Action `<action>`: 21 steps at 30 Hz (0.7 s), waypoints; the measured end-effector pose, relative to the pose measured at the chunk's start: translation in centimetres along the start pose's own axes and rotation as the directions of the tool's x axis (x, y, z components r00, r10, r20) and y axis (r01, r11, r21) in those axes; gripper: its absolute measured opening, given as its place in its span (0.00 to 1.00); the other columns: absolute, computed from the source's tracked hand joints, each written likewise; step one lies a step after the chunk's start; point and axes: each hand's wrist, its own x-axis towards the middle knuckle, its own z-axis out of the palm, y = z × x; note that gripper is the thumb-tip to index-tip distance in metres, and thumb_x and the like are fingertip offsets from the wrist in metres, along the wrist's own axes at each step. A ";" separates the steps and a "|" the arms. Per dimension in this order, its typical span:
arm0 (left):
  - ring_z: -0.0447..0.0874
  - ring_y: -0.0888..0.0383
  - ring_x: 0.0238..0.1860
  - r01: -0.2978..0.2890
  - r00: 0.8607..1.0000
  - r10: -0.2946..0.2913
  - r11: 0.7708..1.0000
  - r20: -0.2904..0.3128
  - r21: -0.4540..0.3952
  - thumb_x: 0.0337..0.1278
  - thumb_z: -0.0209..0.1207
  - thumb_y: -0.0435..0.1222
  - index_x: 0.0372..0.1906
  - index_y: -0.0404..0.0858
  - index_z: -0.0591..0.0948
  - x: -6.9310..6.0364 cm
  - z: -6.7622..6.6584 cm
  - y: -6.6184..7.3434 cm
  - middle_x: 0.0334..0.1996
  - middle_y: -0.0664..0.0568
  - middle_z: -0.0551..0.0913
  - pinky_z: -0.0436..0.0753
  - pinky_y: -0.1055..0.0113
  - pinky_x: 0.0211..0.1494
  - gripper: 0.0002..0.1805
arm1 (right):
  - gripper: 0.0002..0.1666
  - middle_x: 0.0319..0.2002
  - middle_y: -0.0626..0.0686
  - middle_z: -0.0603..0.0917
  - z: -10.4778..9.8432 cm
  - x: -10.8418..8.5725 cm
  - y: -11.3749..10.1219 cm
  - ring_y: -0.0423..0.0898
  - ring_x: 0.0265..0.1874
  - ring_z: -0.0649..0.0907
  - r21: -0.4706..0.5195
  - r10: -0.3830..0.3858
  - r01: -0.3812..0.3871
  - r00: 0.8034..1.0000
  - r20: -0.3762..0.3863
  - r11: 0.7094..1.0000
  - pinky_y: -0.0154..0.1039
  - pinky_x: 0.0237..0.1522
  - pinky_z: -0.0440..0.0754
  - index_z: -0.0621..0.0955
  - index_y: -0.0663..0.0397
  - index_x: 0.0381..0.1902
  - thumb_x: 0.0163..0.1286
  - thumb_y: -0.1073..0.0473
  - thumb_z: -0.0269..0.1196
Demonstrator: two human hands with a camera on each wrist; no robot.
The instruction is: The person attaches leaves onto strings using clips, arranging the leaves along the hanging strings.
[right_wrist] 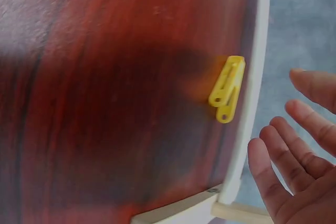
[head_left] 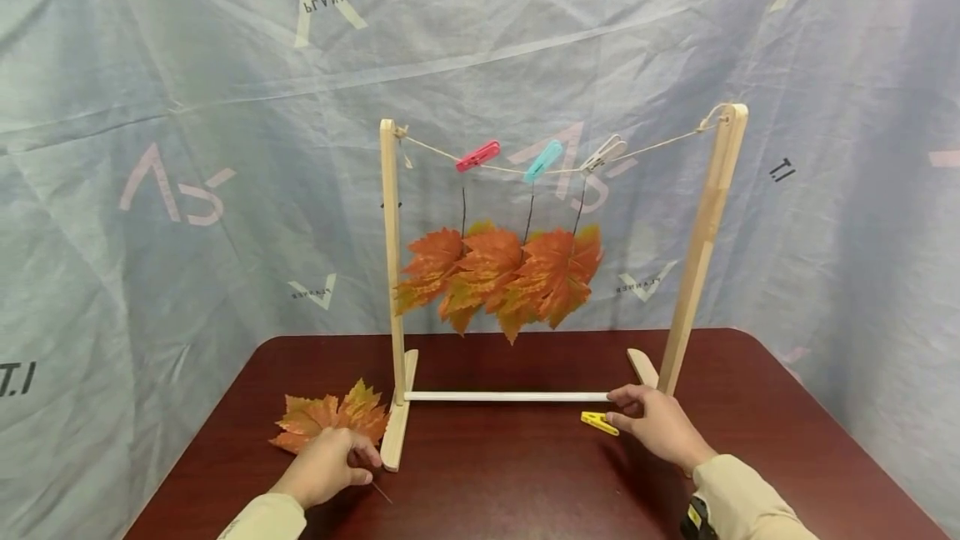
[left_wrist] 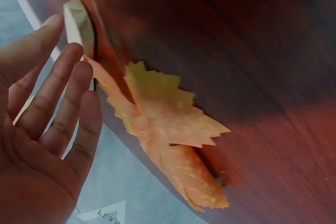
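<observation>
An orange artificial maple leaf (head_left: 322, 413) lies at the table's left, its thin stem (head_left: 382, 492) pointing toward the front. Over the leaf is my left hand (head_left: 327, 463); the left wrist view shows its fingers (left_wrist: 58, 124) loosely extended and apart from the leaf (left_wrist: 163, 108). A yellow clothespin (head_left: 600, 422) rests on the table at the right. Beside it my right hand (head_left: 657, 423) hovers, holding nothing. In the right wrist view, the fingers (right_wrist: 286, 150) are spread and a gap separates them from the clothespin (right_wrist: 228, 88).
A wooden frame (head_left: 705, 248) with a white crossbar (head_left: 506, 397) stands on the table (head_left: 495, 473). Pink (head_left: 477, 156), turquoise (head_left: 543, 161) and white (head_left: 603, 155) clothespins sit on its string (head_left: 663, 142). Three similar maple leaves (head_left: 551, 273) hang below them by their stems.
</observation>
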 end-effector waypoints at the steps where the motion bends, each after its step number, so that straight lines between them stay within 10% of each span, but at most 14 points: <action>1: 0.82 0.62 0.30 0.012 1.000 -0.012 1.000 0.008 0.010 0.48 0.74 0.28 0.32 0.45 0.88 0.0 0.1 -0.1 0.28 0.60 0.85 0.81 0.62 0.34 0.10 | 0.16 0.39 0.50 0.86 0.2 0.0 0.2 0.47 0.39 0.84 -0.006 0.005 -0.005 1.000 -0.002 1.000 0.43 0.39 0.82 0.84 0.63 0.51 0.67 0.62 0.71; 13: 0.85 0.50 0.38 0.019 0.998 -0.028 0.988 0.057 0.153 0.47 0.74 0.27 0.28 0.50 0.86 0.4 0.8 -0.8 0.30 0.61 0.85 0.81 0.44 0.40 0.14 | 0.14 0.37 0.52 0.86 1.7 0.7 1.5 0.47 0.37 0.84 -0.035 -0.026 0.025 0.999 -0.031 0.999 0.42 0.40 0.82 0.86 0.64 0.45 0.61 0.66 0.74; 21: 0.83 0.57 0.35 -0.062 0.996 0.045 0.966 0.072 0.251 0.47 0.75 0.29 0.26 0.53 0.85 0.7 1.3 -1.2 0.30 0.63 0.83 0.82 0.54 0.34 0.14 | 0.15 0.36 0.52 0.86 2.4 1.0 2.1 0.49 0.37 0.83 -0.137 -0.025 0.016 0.998 -0.064 0.990 0.48 0.42 0.81 0.86 0.62 0.43 0.58 0.66 0.75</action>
